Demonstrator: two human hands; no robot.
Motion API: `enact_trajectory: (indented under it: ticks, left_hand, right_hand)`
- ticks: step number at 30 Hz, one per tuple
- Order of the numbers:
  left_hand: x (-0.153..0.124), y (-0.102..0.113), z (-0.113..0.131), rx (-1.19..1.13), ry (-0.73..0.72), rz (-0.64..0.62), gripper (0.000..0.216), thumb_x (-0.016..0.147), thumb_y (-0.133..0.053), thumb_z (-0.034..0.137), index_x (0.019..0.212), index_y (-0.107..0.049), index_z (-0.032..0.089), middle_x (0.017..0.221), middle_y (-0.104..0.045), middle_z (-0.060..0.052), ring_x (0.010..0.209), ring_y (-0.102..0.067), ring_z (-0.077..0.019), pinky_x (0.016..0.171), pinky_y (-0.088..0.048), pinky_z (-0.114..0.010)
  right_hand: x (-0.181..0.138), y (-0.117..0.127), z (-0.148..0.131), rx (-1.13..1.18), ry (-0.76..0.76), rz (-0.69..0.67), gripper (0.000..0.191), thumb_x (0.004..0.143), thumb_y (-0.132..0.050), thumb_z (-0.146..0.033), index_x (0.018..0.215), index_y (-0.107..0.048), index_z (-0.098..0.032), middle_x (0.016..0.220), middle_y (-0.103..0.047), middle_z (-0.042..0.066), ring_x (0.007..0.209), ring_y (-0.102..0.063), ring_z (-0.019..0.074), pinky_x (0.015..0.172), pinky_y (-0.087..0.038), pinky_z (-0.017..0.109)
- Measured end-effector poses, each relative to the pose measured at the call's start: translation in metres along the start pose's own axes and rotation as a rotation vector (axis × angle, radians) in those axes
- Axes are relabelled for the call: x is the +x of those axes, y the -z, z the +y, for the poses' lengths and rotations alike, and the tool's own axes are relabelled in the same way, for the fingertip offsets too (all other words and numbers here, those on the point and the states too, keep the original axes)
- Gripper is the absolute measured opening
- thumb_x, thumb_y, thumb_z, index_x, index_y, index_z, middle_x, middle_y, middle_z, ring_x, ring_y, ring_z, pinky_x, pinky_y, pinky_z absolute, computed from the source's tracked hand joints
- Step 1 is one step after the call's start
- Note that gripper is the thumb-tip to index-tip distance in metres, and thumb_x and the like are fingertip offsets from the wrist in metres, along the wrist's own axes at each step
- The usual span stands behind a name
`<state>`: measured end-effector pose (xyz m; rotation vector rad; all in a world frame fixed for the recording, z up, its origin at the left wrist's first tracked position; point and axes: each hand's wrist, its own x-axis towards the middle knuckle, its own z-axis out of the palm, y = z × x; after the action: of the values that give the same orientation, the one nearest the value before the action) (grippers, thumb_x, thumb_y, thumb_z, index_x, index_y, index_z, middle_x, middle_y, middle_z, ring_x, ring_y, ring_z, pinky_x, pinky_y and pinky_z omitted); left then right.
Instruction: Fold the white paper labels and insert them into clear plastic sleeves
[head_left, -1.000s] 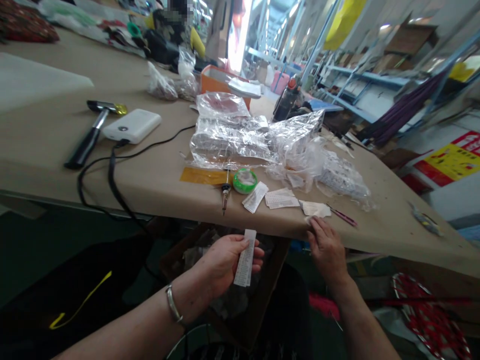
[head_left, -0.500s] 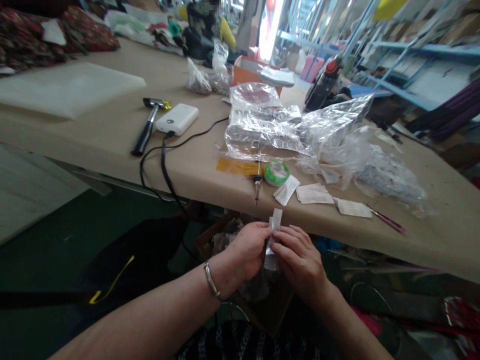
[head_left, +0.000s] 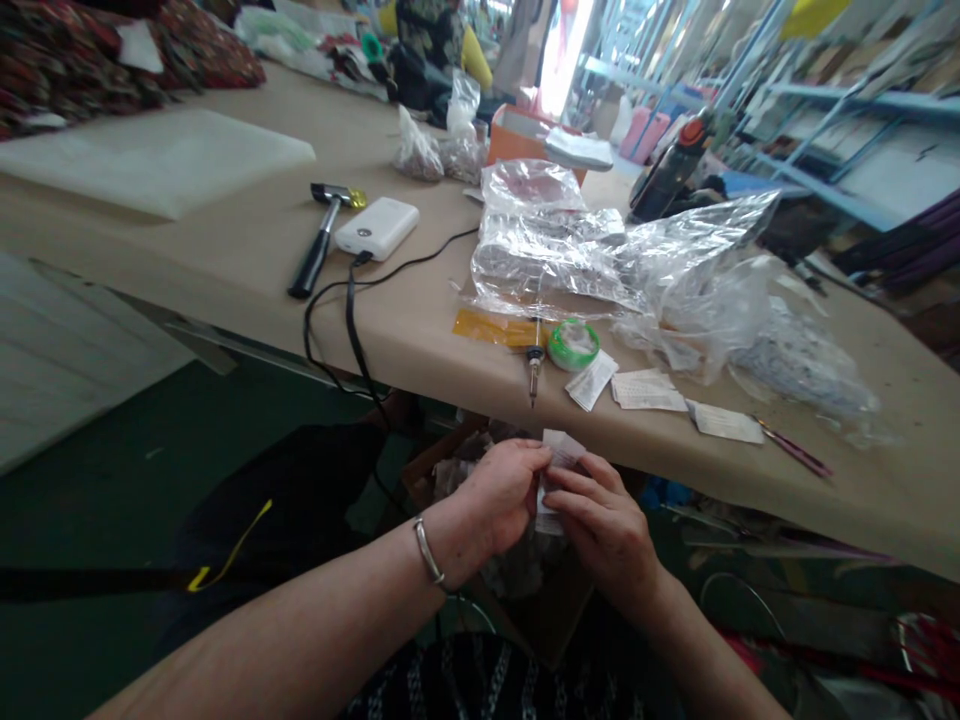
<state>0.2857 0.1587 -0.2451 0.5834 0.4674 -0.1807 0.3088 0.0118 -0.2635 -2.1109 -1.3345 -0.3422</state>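
Observation:
In front of the table edge, my left hand (head_left: pixel 499 495) pinches some white printed labels (head_left: pixel 561 448) between thumb and fingers. My right hand (head_left: pixel 611 525) closes on the same labels from the other side, its fingertips pressed against them. The upper ends of the labels stick up between both hands, and their lower part hangs below the fingers. On the table just beyond lie a soldering iron (head_left: pixel 534 368) with its tip toward me, a round green container (head_left: pixel 573 345), and more printed labels in small piles (head_left: pixel 649 390). A pair of tweezers (head_left: pixel 793 447) rests to their right.
Crumpled clear plastic bags (head_left: pixel 547 250) cover the table's middle and right. Left of them are a white power bank (head_left: pixel 377 228) with a black cable and a hammer (head_left: pixel 319 245). An orange box (head_left: pixel 517 138) stands behind. Under the edge sits a cardboard box (head_left: pixel 427 465) with scraps.
The labels between my hands have spread apart at the top, showing a wider face than the narrow strip before. My hands stay close together, and the view has shifted slightly left.

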Motion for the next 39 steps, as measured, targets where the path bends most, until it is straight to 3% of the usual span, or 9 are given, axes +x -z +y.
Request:
enact_trajectory:
  ticks: [6, 16, 19, 22, 25, 28, 32, 36, 39]
  left_hand:
    - [-0.005, 0.002, 0.003, 0.05, 0.029, -0.001, 0.016, 0.075, -0.049, 0.006, 0.068, -0.063, 0.008, 0.064, -0.061, -0.008, 0.054, -0.056, -0.0122, 0.052, -0.042, -0.023]
    - [-0.005, 0.005, 0.001, 0.072, 0.055, -0.05, 0.009, 0.074, -0.056, 0.008, 0.07, -0.064, 0.006, 0.07, -0.063, -0.01, 0.057, -0.057, -0.0121, 0.055, -0.043, -0.023]
    - [-0.004, 0.006, 0.001, 0.076, 0.04, -0.046, 0.009, 0.075, -0.057, 0.009, 0.07, -0.064, 0.007, 0.069, -0.063, -0.009, 0.055, -0.057, -0.0108, 0.054, -0.043, -0.021]
    - [-0.006, 0.004, 0.004, 0.107, 0.086, -0.019, 0.012, 0.08, -0.053, 0.013, 0.075, -0.063, 0.008, 0.067, -0.063, -0.008, 0.053, -0.058, -0.0124, 0.054, -0.046, -0.024]
    - [-0.012, 0.002, 0.007, 0.192, 0.189, -0.03, 0.016, 0.085, -0.049, 0.02, 0.085, -0.061, 0.01, 0.068, -0.063, -0.007, 0.05, -0.058, -0.0144, 0.053, -0.049, -0.03]
    - [-0.018, 0.001, 0.007, 0.244, 0.234, -0.112, 0.016, 0.086, -0.049, 0.022, 0.087, -0.06, 0.011, 0.068, -0.062, -0.007, 0.052, -0.059, -0.0141, 0.053, -0.049, -0.028]
    - [-0.023, 0.004, 0.005, 0.311, 0.302, -0.216, 0.018, 0.085, -0.05, 0.025, 0.082, -0.06, 0.011, 0.065, -0.061, -0.007, 0.049, -0.058, -0.0132, 0.051, -0.049, -0.027]
    - [-0.026, 0.006, 0.004, 0.319, 0.309, -0.262, 0.016, 0.084, -0.052, 0.027, 0.087, -0.059, 0.013, 0.065, -0.06, -0.005, 0.05, -0.057, -0.013, 0.05, -0.048, -0.026]
    - [-0.026, 0.008, 0.002, 0.343, 0.322, -0.252, 0.018, 0.084, -0.053, 0.026, 0.098, -0.056, 0.016, 0.065, -0.059, -0.003, 0.05, -0.057, -0.013, 0.049, -0.047, -0.025]
  right_hand:
    - [0.003, 0.002, 0.005, 0.278, -0.137, -0.037, 0.013, 0.085, -0.056, -0.018, 0.089, -0.066, -0.025, 0.11, -0.069, 0.003, 0.123, -0.048, 0.0233, 0.102, -0.042, 0.046]
    - [0.011, 0.002, 0.005, 0.373, -0.095, -0.084, 0.014, 0.085, -0.056, -0.016, 0.088, -0.066, -0.025, 0.105, -0.07, 0.001, 0.109, -0.059, 0.021, 0.104, -0.04, 0.044]
    - [0.007, 0.003, 0.003, 0.382, -0.116, -0.1, 0.02, 0.085, -0.056, -0.016, 0.1, -0.065, -0.026, 0.107, -0.069, 0.003, 0.114, -0.056, 0.0227, 0.103, -0.041, 0.046]
    - [0.001, 0.007, 0.005, 0.439, -0.241, 0.026, 0.026, 0.084, -0.056, -0.019, 0.11, -0.062, -0.024, 0.112, -0.065, 0.007, 0.117, -0.052, 0.0256, 0.098, -0.044, 0.045]
    - [0.001, 0.009, 0.012, 0.562, -0.483, 0.193, 0.021, 0.084, -0.058, -0.024, 0.103, -0.062, -0.022, 0.103, -0.065, 0.007, 0.098, -0.061, 0.0209, 0.086, -0.051, 0.035]
    - [0.006, 0.007, 0.021, 0.903, -0.648, -0.003, 0.034, 0.08, -0.062, -0.029, 0.113, -0.056, -0.023, 0.093, -0.065, 0.003, 0.077, -0.063, 0.0143, 0.068, -0.053, 0.025]
    - [0.009, -0.001, 0.03, 1.334, -0.67, -0.333, 0.054, 0.07, -0.07, -0.039, 0.118, -0.054, -0.02, 0.091, -0.065, 0.004, 0.067, -0.062, 0.0133, 0.06, -0.052, 0.024]
    - [0.006, -0.009, 0.034, 1.507, -0.643, -0.341, 0.05, 0.065, -0.076, -0.037, 0.108, -0.058, -0.02, 0.104, -0.064, 0.006, 0.08, -0.065, 0.0157, 0.071, -0.052, 0.027]
    - [0.006, -0.01, 0.033, 1.555, -0.655, -0.339, 0.038, 0.066, -0.076, -0.035, 0.097, -0.06, -0.019, 0.113, -0.062, 0.008, 0.08, -0.065, 0.0157, 0.067, -0.052, 0.026]
